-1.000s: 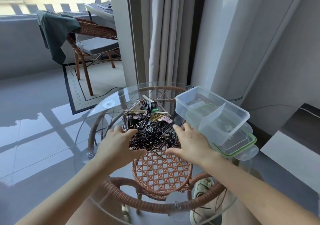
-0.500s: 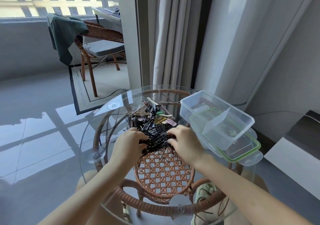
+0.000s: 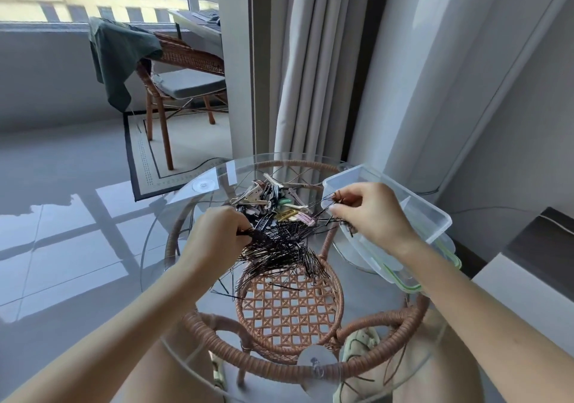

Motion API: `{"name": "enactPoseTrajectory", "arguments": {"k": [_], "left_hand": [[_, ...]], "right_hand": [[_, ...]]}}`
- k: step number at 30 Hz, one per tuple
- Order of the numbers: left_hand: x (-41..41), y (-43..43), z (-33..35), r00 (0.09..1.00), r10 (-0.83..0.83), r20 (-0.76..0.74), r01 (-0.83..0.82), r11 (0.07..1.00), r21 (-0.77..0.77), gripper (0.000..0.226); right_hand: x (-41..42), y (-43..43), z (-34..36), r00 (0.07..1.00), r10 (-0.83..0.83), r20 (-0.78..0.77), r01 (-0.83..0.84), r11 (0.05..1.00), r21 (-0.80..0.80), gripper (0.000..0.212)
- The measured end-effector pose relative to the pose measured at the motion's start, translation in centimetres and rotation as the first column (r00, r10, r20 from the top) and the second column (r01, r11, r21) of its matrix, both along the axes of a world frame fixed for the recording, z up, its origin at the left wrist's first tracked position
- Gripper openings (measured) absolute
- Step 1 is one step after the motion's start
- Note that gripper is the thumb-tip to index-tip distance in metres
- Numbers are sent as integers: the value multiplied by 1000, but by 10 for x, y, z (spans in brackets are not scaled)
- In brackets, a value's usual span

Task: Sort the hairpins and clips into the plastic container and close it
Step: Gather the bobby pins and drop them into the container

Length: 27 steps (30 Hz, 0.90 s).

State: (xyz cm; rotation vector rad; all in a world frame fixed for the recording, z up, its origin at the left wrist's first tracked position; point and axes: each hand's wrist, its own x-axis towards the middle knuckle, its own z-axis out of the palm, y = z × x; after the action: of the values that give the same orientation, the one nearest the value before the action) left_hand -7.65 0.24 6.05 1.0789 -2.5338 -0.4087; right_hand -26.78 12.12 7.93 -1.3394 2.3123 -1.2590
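Note:
A tangled heap of thin black hairpins [image 3: 281,249] lies on the round glass table [image 3: 174,231]. Behind it sits a pile of coloured hair clips [image 3: 273,202]. My left hand [image 3: 217,239] is closed on a bunch of hairpins at the heap's left side. My right hand [image 3: 369,213] is raised, pinching a few black hairpins over the near left end of the clear plastic container [image 3: 428,216]. The container is open, has a divider inside, and rests on its green-rimmed lid [image 3: 407,283].
Under the glass is a rattan frame with a woven shelf [image 3: 289,306]. Grey curtains [image 3: 313,70] hang just behind the table. A rattan chair [image 3: 183,85] with a green cloth stands at the back left. A dark box [image 3: 540,241] is on the right.
My right hand has lifted out of the heap with a few hairpins and moved right to the container. My left hand stays gripping pins in the heap.

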Motion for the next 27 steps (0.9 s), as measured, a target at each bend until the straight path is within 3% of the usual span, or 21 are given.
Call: {"name": "enactPoseTrajectory", "arguments": {"k": [4,7,10,14,18,23,27], "left_hand": [[-2,0,9,999,-15,29,15,1000,-1,14],[-5,2,12,998,-23,66,24,1000,-9,13],[-10,6,14,995,-29,92,31,999,-17,14],[-17,13,17,990,-45,130,49,998,-27,16],[-22,19,22,986,-70,153,79,995,-56,10],[-22,22,26,990,-78,115,84,996,-42,11],[-26,25,34,995,-92,42,91,996,11,15]], "right_hand": [[-28,21,18,988,-70,136,77,996,-52,10],[-58,48,31,981,-168,92,168,986,6,9],[-84,62,32,962,-272,33,262,948,180,15],[-98,47,22,946,-325,1,283,825,490,11],[-91,26,9,945,-326,-13,267,751,604,23],[-81,26,9,951,-286,-115,295,736,609,23],[-78,52,21,912,-280,-298,375,865,333,32]]}}
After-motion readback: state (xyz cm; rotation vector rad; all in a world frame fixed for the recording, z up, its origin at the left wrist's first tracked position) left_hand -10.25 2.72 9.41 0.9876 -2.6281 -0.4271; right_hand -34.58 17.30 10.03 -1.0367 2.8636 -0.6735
